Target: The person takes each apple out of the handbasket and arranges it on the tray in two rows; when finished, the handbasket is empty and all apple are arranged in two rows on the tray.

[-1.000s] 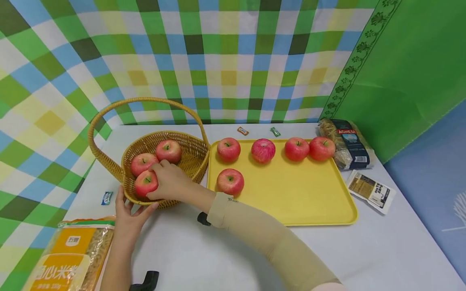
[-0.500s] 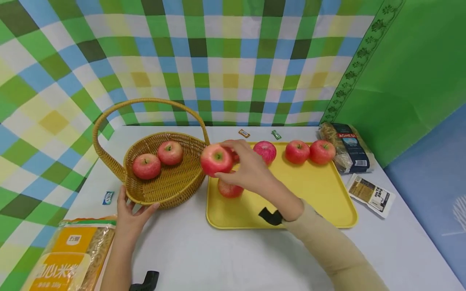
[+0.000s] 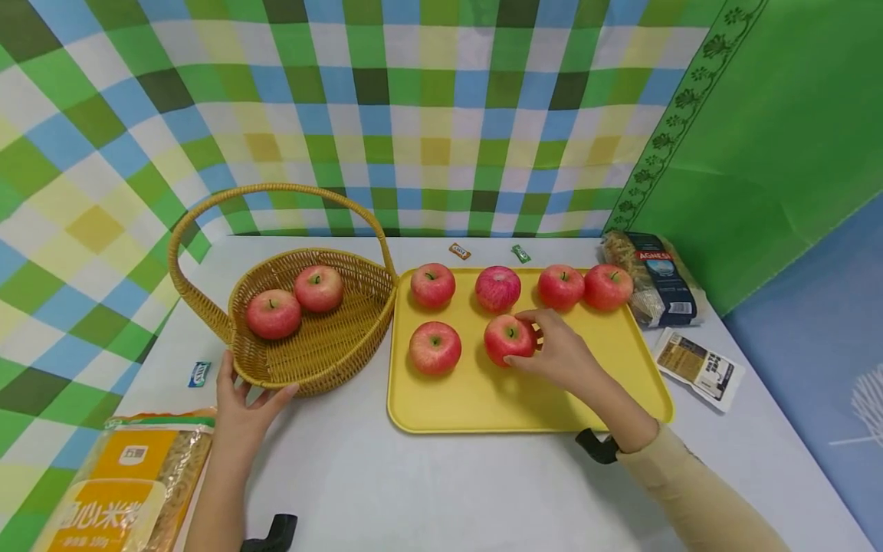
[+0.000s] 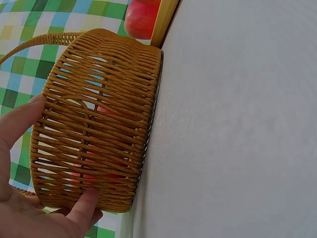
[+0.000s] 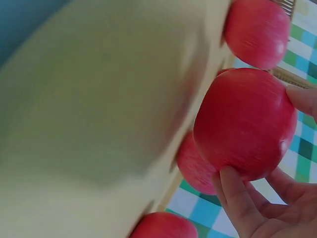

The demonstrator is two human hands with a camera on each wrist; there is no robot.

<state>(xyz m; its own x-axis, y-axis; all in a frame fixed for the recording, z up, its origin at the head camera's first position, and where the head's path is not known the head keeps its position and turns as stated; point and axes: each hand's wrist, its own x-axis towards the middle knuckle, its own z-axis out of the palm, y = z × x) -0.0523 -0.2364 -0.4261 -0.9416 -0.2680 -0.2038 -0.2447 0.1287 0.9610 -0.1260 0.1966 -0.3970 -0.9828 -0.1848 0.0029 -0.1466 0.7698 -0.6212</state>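
Note:
My right hand (image 3: 562,354) pinches a red apple (image 3: 509,340) between thumb and fingers, close over the middle of the yellow tray (image 3: 483,410). In the right wrist view this apple (image 5: 245,124) fills the space between thumb and fingertips. Two more apples, one at the left (image 3: 273,314) and one behind it (image 3: 319,288), lie in the wicker basket (image 3: 331,360). The near left side of that basket is held by my left hand (image 3: 241,418), thumb and fingers spread around its wall. The left wrist view shows the fingers (image 4: 86,206) against the weave.
Several apples stand on the tray: a back row, including a striped one (image 3: 497,288), and one at front left (image 3: 435,348). Beyond it lie two small wrapped sweets. Pasta bags stand at right (image 3: 655,276) and front left (image 3: 131,475); a flat packet (image 3: 700,368) lies beside the tray.
My right hand has lifted an apple out of the basket and carried it right, over the tray, beside the front apple. The left hand has stayed at the basket.

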